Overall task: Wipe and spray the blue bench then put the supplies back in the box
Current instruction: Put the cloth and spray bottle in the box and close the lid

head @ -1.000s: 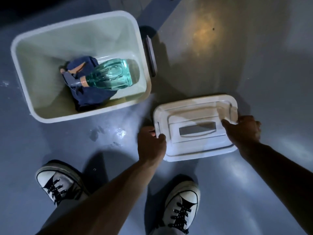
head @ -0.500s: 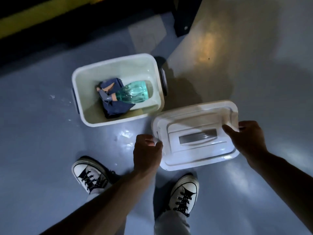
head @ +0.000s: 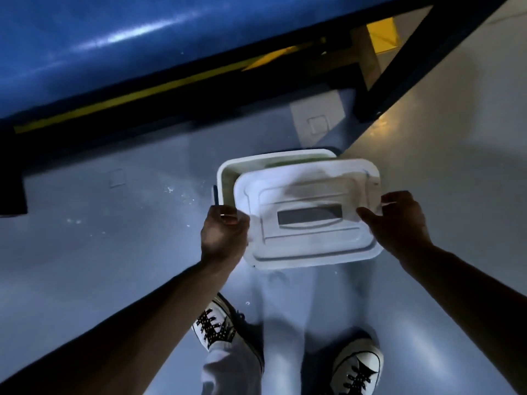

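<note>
The white lid (head: 309, 215) is lifted off the floor and held flat between both hands, above the white box (head: 228, 172), covering most of its opening. My left hand (head: 224, 233) grips the lid's left edge and my right hand (head: 399, 220) grips its right edge. Only the box's far rim and left wall show past the lid. The spray bottle and cloth inside are hidden under the lid. The blue bench (head: 114, 44) runs across the top left of the view.
A black and yellow bench frame (head: 159, 89) runs under the bench, with a black leg (head: 399, 81) at the right. A white floor plate (head: 316, 121) lies beyond the box. My two sneakers (head: 219, 326) stand on the grey floor below the lid.
The lid has been lifted from the floor at the right and carried left over the box. The view has risen, so the bench is now in sight and the bottle and cloth are covered.
</note>
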Demonstrator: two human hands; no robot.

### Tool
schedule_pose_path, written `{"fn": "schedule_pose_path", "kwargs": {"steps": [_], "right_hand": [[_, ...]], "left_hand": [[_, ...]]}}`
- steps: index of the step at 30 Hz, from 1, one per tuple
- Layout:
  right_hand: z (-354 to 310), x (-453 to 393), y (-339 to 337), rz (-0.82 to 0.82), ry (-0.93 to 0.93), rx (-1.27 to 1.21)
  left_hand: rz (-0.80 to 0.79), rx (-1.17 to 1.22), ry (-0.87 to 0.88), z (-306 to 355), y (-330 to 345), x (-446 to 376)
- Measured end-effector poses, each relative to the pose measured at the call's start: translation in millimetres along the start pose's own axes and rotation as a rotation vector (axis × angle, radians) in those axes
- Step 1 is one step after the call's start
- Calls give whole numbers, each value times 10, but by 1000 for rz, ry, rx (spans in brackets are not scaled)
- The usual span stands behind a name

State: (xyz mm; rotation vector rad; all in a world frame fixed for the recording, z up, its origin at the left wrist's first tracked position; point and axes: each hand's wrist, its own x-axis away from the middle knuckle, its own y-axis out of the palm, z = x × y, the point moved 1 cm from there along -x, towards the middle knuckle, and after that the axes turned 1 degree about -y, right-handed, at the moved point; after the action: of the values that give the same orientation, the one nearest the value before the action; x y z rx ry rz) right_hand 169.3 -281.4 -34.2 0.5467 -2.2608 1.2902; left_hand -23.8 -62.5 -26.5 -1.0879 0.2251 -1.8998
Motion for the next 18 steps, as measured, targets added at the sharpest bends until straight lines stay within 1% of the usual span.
{"fn": "schedule_pose_path", "kwargs": {"steps": [6,10,12,14,18], "right_hand": [[-396,-211,493,-17,-51,18],[-522,-296,642,32,-117,78],[-506,-333,676,58,-142,106],[-455,-333,677,71,-138,141],[-342,-300,635,57,-53,171]], "left_hand": [[71,-102,-7,-132,-149,-656],[64,-93,8,-247,-121,-874],[74,-67,44,-261,-101,-900],[72,-13,43,-308,-95,-901],[28,108,19,-368,-76,-875]]}}
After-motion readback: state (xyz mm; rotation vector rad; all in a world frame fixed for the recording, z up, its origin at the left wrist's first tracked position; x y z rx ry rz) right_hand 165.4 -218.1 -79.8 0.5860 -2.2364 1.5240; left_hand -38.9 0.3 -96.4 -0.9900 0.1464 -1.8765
